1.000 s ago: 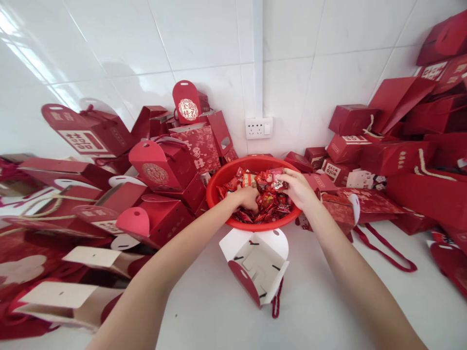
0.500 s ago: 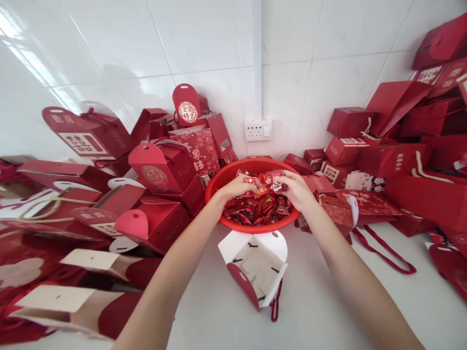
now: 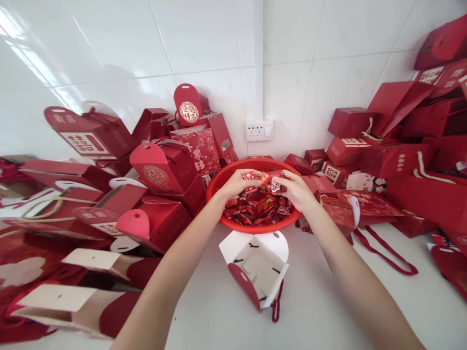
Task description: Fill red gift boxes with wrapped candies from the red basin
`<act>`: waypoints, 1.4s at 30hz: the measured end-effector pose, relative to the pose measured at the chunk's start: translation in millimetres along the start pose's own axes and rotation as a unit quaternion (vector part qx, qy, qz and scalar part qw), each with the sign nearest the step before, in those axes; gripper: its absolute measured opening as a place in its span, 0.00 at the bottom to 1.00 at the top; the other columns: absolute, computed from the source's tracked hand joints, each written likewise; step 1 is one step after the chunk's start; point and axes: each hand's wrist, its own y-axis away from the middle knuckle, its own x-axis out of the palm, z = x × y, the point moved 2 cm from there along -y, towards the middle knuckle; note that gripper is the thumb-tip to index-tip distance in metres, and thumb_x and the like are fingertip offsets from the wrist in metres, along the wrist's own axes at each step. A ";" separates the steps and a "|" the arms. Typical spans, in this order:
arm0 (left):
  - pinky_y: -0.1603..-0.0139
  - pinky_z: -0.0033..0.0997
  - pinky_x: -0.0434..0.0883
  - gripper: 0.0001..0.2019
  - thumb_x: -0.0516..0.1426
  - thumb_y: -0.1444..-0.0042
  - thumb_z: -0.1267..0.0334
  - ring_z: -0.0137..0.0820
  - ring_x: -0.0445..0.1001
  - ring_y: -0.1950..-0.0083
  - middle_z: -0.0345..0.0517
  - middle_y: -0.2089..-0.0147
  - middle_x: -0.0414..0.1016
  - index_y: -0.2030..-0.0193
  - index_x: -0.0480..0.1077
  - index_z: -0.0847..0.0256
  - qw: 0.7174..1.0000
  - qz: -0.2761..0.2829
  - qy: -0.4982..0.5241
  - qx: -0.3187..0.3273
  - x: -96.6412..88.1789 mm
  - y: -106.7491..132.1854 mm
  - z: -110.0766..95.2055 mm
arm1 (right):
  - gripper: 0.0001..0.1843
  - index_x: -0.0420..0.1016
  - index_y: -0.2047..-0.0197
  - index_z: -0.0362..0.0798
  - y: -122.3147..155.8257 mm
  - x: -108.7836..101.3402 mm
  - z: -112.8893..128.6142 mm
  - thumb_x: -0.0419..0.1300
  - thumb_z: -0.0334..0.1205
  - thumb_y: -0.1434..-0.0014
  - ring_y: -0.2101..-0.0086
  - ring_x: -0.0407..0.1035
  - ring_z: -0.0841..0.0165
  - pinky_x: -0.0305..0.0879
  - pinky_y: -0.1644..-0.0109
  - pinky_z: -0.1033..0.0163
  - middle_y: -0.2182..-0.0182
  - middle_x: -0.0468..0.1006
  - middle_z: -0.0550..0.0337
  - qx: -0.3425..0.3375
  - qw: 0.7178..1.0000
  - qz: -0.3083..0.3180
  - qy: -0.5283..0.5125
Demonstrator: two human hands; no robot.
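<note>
A red plastic basin (image 3: pixel 215 214) holds a heap of red-wrapped candies (image 3: pixel 264 209). Over its middle, my left hand (image 3: pixel 237 185) is closed on red wrapped candies (image 3: pixel 249 176), one with white dots. My right hand (image 3: pixel 296 188) grips a red-and-white wrapped candy (image 3: pixel 276 184). An orange-red candy (image 3: pixel 264 179) sits between the fingertips of both hands; which hand bears it I cannot tell. In front of the basin stands an opened gift box (image 3: pixel 257 267), red outside and white inside, with its flaps spread and nothing in it. A dark red cord hangs from its side.
Red gift boxes (image 3: pixel 160 170) are piled on the left, several with open flaps. More red boxes and bags (image 3: pixel 394 155) are stacked on the right, one with a ribbon handle (image 3: pixel 386 255). Behind the basin, a socket (image 3: pixel 259 130) is fixed to the tiled wall.
My hands have risen slightly from the heap and the candies between them show more clearly. The opened box and the basin stay where they were.
</note>
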 end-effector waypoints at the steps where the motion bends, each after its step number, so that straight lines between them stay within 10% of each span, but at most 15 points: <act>1: 0.47 0.42 0.73 0.22 0.74 0.65 0.58 0.38 0.80 0.59 0.48 0.63 0.84 0.61 0.82 0.65 1.000 0.001 0.002 0.002 0.2 0.0 0.0 | 0.16 0.76 0.72 0.52 0.2 0.1 0.3 0.76 0.46 0.59 0.67 0.74 0.66 0.73 0.62 0.60 0.71 0.78 0.65 0.002 1.000 0.008 0.000; 18: 0.53 0.38 0.75 0.31 0.63 0.52 0.32 0.41 0.80 0.58 0.51 0.64 0.83 0.64 0.81 0.63 0.992 -0.027 -0.119 -0.043 3.7 -0.8 4.3 | 0.19 0.79 0.70 0.51 0.5 0.7 -1.6 0.79 0.48 0.62 0.65 0.75 0.66 0.77 0.60 0.58 0.69 0.80 0.63 0.011 1.000 0.026 0.001; 26: 0.37 0.43 0.65 0.16 0.65 0.48 0.53 0.48 0.74 0.44 0.54 0.50 0.81 0.59 0.80 0.62 0.937 -0.158 -0.309 -0.029 -11.9 -4.9 9.7 | 0.19 0.75 0.72 0.52 2.4 0.9 3.6 0.78 0.48 0.61 0.63 0.75 0.64 0.77 0.53 0.50 0.69 0.79 0.65 0.009 0.999 0.033 -0.035; 35: 0.51 0.31 0.71 0.03 0.66 0.63 0.69 0.37 0.78 0.62 0.40 0.70 0.82 0.78 0.80 0.56 0.922 0.095 -0.372 -0.045 9.0 6.7 6.0 | 0.18 0.80 0.67 0.53 1.0 0.2 2.6 0.77 0.48 0.60 0.68 0.72 0.68 0.71 0.63 0.62 0.71 0.79 0.66 0.004 1.000 0.009 -0.024; 42: 0.39 0.41 0.65 0.10 0.71 0.70 0.69 0.47 0.77 0.56 0.40 0.75 0.77 0.77 0.80 0.55 0.916 0.054 -0.394 -0.048 3.9 10.0 7.2 | 0.18 0.81 0.68 0.52 -2.5 -1.5 0.0 0.77 0.48 0.62 0.67 0.72 0.67 0.70 0.64 0.62 0.69 0.80 0.64 0.006 1.000 -0.010 -0.023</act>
